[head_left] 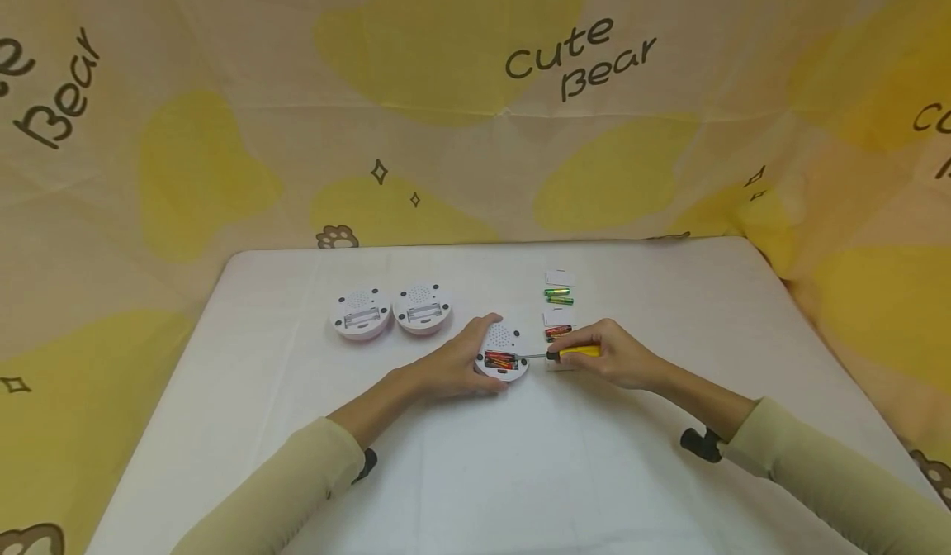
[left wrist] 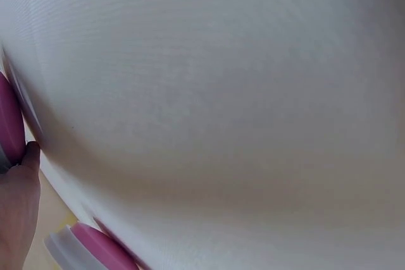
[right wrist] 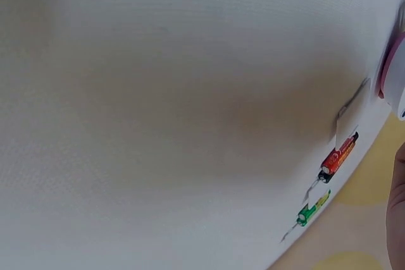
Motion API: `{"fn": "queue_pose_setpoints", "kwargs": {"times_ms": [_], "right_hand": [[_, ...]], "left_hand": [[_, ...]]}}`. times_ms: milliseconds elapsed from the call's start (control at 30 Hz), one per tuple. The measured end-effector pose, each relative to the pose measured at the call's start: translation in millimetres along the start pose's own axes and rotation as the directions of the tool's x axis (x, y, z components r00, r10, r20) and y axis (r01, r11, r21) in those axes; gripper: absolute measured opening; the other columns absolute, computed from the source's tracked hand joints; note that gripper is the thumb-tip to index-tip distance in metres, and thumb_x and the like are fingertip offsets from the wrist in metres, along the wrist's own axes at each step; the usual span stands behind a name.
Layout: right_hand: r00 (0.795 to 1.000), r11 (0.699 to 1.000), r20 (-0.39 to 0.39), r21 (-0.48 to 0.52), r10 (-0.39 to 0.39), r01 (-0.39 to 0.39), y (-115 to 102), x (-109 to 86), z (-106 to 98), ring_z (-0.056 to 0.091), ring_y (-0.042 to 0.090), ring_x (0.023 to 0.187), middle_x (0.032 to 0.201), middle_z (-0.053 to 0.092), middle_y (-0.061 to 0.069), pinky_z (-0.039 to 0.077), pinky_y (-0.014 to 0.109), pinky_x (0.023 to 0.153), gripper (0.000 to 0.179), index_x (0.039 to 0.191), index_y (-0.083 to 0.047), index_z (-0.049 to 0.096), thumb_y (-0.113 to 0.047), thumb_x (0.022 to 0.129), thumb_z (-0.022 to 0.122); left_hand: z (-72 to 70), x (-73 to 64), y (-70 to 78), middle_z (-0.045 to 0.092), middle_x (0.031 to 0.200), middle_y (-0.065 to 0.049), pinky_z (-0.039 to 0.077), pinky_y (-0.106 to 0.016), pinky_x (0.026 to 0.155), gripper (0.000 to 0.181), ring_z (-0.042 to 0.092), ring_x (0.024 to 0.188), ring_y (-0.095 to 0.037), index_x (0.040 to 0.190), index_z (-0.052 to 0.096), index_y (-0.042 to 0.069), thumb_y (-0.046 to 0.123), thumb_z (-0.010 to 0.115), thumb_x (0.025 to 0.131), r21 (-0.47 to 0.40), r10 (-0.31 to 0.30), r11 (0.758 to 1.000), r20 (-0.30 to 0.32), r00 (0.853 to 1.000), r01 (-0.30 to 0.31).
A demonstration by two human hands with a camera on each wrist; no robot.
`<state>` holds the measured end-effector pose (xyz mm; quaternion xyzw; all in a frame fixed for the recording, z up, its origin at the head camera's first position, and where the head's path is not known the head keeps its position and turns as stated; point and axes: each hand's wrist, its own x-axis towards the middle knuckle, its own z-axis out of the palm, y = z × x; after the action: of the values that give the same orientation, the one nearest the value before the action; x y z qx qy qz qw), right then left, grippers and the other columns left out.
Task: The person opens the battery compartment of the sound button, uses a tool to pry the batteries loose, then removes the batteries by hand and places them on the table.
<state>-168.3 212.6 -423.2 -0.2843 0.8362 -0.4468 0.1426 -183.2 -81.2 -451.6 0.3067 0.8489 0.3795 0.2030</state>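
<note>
My left hand [head_left: 455,363] grips a round white device [head_left: 499,334] by its rim, thumb and fingers on opposite sides. The device lies with its underside up. Red-and-black batteries [head_left: 501,361] sit in its uncovered compartment. Between thumb and fingers, my right hand [head_left: 620,358] holds a screwdriver [head_left: 587,351] with a yellow and black handle. Its metal shaft points left and its tip is at the compartment's right edge; whether it touches a battery I cannot tell. In the left wrist view, the device's pink side [left wrist: 10,118] shows beside the left hand.
Two similar devices [head_left: 361,311] [head_left: 423,307] lie to the left with vacant battery compartments. On the right, green batteries [head_left: 559,296] and red batteries [head_left: 557,331] lie near white covers [head_left: 560,277]. Another white piece is partly hidden under the right hand. A patterned cloth [head_left: 446,125] hangs behind the white table [head_left: 297,456].
</note>
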Motion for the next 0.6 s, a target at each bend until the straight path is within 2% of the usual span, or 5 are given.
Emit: {"fn": "queue_pose_setpoints", "kwargs": {"times_ms": [233,600], "right_hand": [[1.000,1.000,0.003,0.007,0.012,-0.012,-0.5,-0.3,-0.6,0.058,0.022,0.089,0.107,0.074,0.006,0.042,0.024,0.063,0.020,0.110,-0.005,0.076,-0.009,0.092,0.071],[1.000,1.000,0.001,-0.011,0.010,-0.010,-1.6,-0.6,-1.1,0.058,0.021,0.087,0.106,0.074,0.006,0.041,0.025,0.062,0.020,0.111,-0.006,0.076,-0.009,0.092,0.071]], "left_hand": [[0.2,-0.3,-0.3,0.023,0.160,-0.006,0.019,-0.035,0.119,0.106,0.022,0.147,-0.015,0.158,0.015,0.010,0.037,0.083,0.081,-0.007,-0.004,1.000,0.001,1.000,0.004],[-0.2,-1.5,1.8,0.026,0.158,-0.009,0.019,-0.037,0.119,0.105,0.025,0.146,-0.018,0.157,0.015,0.009,0.035,0.082,0.082,-0.013,-0.005,1.000,0.000,1.000,0.005]]}}
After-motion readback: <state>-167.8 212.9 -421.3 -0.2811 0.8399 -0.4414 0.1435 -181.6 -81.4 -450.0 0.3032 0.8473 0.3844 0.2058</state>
